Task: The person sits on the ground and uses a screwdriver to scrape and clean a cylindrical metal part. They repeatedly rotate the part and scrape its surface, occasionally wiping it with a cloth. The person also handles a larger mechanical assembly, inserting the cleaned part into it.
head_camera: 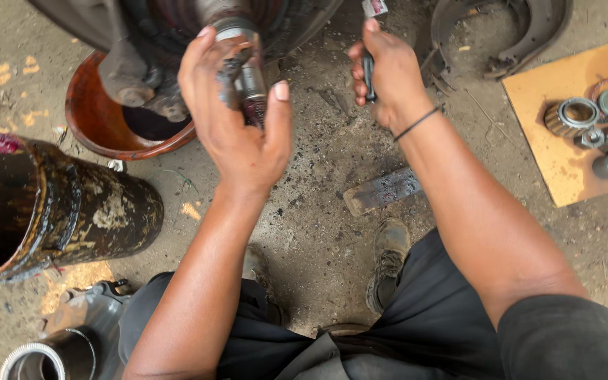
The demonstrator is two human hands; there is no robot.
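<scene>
My left hand [237, 119] is wrapped around the greasy end of a metal axle spindle [242, 53] that sticks out from a dark wheel assembly [177, 28] at the top. The fingers curl over its threaded tip. My right hand [385, 70] is raised to the right of the spindle and grips a thin dark tool handle [369, 74] with a small white-tipped end above the fist. A black band circles that wrist.
A brown basin [100, 116] sits under the assembly. A grimy drum [51, 204] lies at left, a shiny metal hub [58, 355] at bottom left. Bearings and rings [596, 123] rest on orange cardboard [564, 169] at right. A flat metal bar [383, 190] and brake shoes [522, 35] lie on the dirt floor.
</scene>
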